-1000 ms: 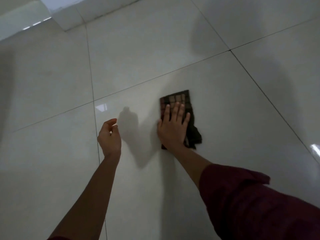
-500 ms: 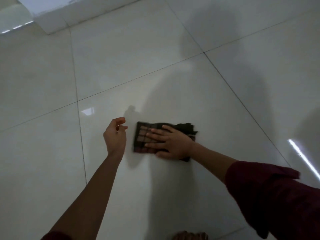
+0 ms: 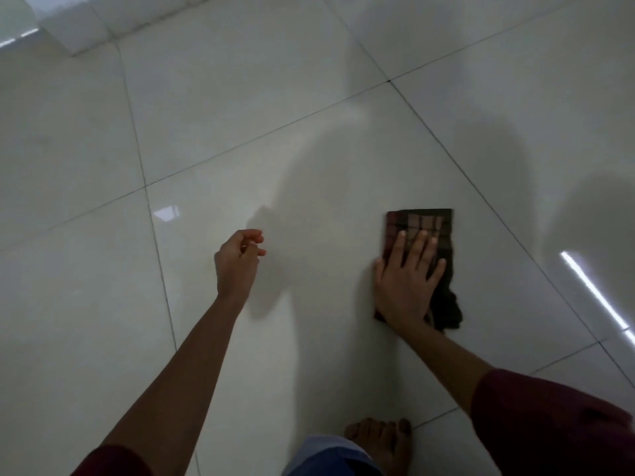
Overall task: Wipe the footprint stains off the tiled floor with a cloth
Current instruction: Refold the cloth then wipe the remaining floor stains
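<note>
Where the head view looks down, a glossy pale tiled floor [image 3: 240, 139] is seen, crossed by thin dark grout lines. A dark checked cloth [image 3: 421, 223] is laid flat on the large central tile, right of the frame's middle, its far edge straight and its near end bunched into a dark lump. The right hand [image 3: 407, 286] is pressed palm-down on the cloth, fingers straight and slightly spread, fingertips short of the cloth's far edge; nothing is gripped, the cloth is only held flat against the tile. A maroon sleeve [image 3: 549, 424] is seen on the right forearm, pushed up from the wrist.

The left hand [image 3: 237, 262] is held left of the cloth, well apart from it, fingers loosely curled with thumb and forefinger close together; nothing is held. Whether it touches the tile cannot be told. Its shadow is cast on the tile beside it.

A bare foot [image 3: 381, 438] is planted on the floor at the bottom edge, beside a patch of blue-grey garment [image 3: 326, 455]. No distinct footprint stains can be made out on the gloss. A bright strip reflection [image 3: 594, 290] is noted at right.
</note>
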